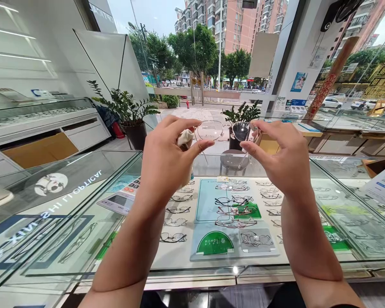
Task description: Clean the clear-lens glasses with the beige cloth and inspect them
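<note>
Both hands hold up a pair of thin-rimmed eyeglasses [211, 130] above the glass counter, one lens side in each hand. My left hand [167, 149] pinches the left rim between thumb and fingers, and a crumpled pale cloth [185, 137] is tucked in its curled fingers. The right rim is pinched by my right hand [284, 147], thumb below and fingers above. Faint printing shows on the left lens. The temples stretch away, downward behind the lenses. Beneath, inside the display case, rows of eyeglass frames [232, 222] lie on white and light-blue panels.
The glass counter [235, 270] spans the front. A calculator [118, 201] lies on it at left. Beyond stand a round stool [234, 162] and potted plants [137, 128]. White cabinets [51, 137] line the left; another counter [346, 132] stands at right. Glass doors [197, 92] face the street.
</note>
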### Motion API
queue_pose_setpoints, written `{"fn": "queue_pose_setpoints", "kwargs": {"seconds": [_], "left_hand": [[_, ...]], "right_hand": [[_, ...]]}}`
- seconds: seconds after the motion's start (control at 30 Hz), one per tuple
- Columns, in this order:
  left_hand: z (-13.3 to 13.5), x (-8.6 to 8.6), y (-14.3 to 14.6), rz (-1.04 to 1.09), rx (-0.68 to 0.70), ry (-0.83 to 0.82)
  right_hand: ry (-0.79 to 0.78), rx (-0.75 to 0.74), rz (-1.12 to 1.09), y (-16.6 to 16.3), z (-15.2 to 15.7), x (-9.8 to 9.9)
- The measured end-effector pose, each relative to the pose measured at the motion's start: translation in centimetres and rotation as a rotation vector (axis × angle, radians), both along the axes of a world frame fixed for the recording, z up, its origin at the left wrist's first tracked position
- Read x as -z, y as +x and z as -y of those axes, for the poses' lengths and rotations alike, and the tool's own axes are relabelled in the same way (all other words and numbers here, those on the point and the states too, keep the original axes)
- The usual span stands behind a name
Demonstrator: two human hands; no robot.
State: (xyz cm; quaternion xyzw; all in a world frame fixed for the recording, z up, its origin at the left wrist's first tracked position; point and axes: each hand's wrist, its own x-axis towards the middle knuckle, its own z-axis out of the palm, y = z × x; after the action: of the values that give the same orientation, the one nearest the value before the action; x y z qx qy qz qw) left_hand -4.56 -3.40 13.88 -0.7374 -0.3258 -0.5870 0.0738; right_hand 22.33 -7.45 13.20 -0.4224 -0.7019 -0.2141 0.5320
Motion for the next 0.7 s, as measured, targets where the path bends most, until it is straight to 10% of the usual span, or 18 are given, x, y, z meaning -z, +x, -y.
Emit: {"fn": "queue_pose_setpoints", "kwargs": {"seconds": [0.7], "left_hand": [[2.1, -0.7, 0.6, -0.017, -0.088, 0.015]], "right_hand": [[-0.076, -0.056, -0.015, 0.2, 0.0, -0.1]]}}
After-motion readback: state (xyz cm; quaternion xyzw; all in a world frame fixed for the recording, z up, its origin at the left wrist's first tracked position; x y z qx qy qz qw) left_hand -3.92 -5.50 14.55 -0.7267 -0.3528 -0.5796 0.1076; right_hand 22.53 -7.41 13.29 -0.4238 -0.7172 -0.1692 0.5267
